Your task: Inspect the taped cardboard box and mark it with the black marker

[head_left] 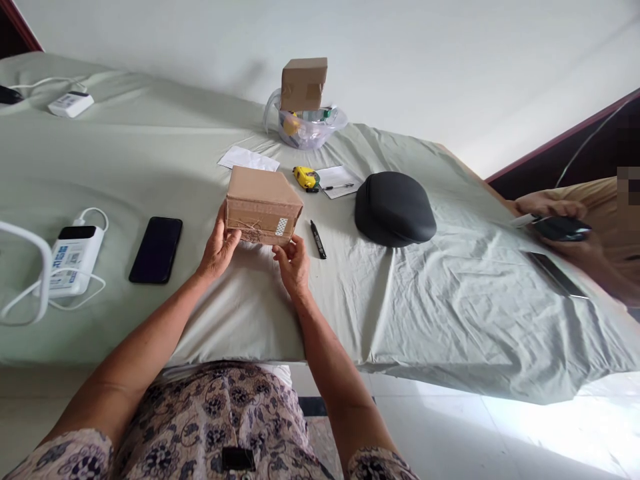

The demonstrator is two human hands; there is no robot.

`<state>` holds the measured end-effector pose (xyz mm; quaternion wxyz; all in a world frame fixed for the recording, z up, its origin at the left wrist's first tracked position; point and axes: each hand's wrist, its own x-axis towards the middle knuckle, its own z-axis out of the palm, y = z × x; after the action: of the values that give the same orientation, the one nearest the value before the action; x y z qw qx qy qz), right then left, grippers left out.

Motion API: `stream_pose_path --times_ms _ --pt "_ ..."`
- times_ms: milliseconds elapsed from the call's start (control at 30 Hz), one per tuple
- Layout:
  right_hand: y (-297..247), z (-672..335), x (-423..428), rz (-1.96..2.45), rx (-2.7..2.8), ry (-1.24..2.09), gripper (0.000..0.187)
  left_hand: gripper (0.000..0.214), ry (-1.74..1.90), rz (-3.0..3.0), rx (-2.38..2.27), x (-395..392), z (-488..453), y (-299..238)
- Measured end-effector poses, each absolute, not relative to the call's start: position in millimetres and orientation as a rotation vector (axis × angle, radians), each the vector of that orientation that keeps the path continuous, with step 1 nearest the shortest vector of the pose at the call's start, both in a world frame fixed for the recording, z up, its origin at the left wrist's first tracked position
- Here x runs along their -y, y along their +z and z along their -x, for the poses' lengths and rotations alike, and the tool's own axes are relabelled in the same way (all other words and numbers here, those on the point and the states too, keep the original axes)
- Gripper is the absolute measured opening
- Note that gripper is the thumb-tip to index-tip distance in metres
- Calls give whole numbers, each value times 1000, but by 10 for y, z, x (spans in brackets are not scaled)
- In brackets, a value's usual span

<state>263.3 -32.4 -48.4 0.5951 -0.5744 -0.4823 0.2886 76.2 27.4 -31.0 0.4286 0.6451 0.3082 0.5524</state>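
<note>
A small brown cardboard box [263, 200] is between my two hands above the cloth-covered table. Its near side has creased tape and a white printed mark. My left hand [217, 248] grips its left lower corner, thumb on the near side. At the lower right corner, my right hand [293, 263] holds the box with curled fingers; some fingertips are hidden beneath it. Just right of that hand lies a black marker pen [318, 240]. Behind the box are a yellow tape measure [305, 177] and a white paper [249, 159].
A black rounded case [395, 209] sits to the right, near a notepad [333, 175] with a pen. On the left are a phone [156, 250] and a white power bank [75, 260] with cables. Behind stands a clear basket [313, 130] carrying another box [303, 83]. Another person's hands [555, 207] hold a dark object.
</note>
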Motion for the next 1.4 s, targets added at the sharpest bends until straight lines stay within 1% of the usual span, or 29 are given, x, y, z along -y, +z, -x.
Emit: stream_pose_path --times_ms 67,233,433,567,667,700,800,867,967,1067,1167,1300,1367,1400 --pt "-490 -2635 323 1334 1130 675 43 75 1391 -1618 -827 -267 -755 -290" --pt "-518 -2677 307 1400 1120 683 42 74 1402 -1622 -939 -253 -766 -333" --pt "-535 -2718 273 1508 1174 616 34 73 1429 -1527 -956 -256 -819 -453" --pt "-553 -2793 232 1547 1244 539 47 75 1468 -1498 -923 -278 -820 -476" --pt "-570 -2979 196 1543 1351 368 58 74 1473 -1484 -899 -289 -815 -462" --pt "-574 -3065 186 1547 1360 283 58 74 1472 -1479 -893 -290 -814 -454" --pt "-584 -3333 170 1664 1266 28 44 74 1466 -1470 -858 -288 -817 -428" --pt "-592 -3465 178 1831 1161 -69 41 75 1458 -1466 -826 -285 -824 -416" --pt "-605 -3536 215 2097 1058 -41 43 74 1449 -1450 -779 -286 -835 -410" --pt "-610 -3495 255 2230 1082 61 38 73 1461 -1410 -766 -291 -840 -407" --pt "-607 -3423 277 2217 1169 98 30 71 1455 -1368 -773 -292 -838 -394" --pt "-616 -3314 270 2163 1258 110 26 68 1464 -1291 -786 -292 -827 -365" --pt "-621 -3258 249 2102 1259 155 28 67 1479 -1242 -788 -296 -818 -354" --pt "-620 -3233 236 2054 1247 186 32 65 1489 -1222 -786 -299 -814 -350"
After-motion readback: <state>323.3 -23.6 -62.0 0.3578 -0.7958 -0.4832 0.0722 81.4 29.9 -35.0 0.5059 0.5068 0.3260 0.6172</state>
